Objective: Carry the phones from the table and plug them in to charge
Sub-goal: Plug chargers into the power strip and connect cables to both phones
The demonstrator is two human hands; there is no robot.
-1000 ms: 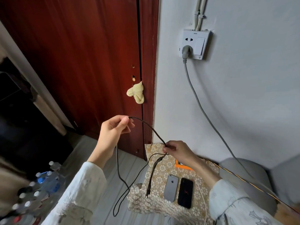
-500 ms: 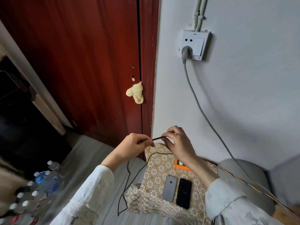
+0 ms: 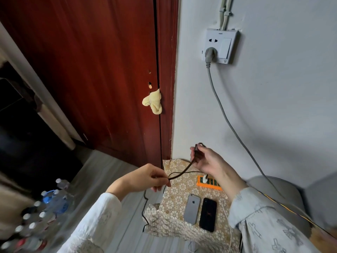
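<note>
Grey wall meets a red door [image 3: 91, 70] at the corner, with a socket [image 3: 220, 46] high on the wall and a grey cord [image 3: 218, 105] running down from it. Below, a small surface [image 3: 175, 198] in a patterned cloth carries two phones side by side: a grey phone [image 3: 191, 209] face down and a black phone [image 3: 208, 214] just beside it on the right. Both lie flat, long axes pointing away towards the wall, tilted slightly right. An orange strip [image 3: 209, 183] lies behind them with a white plug [image 3: 205, 178] in it. The right hand [image 3: 207, 159] is closed on a dark cable [image 3: 184, 170] bunched near its end; the left hand [image 3: 145, 178] pinches the same cable lower down, and the rest hangs to the floor.
</note>
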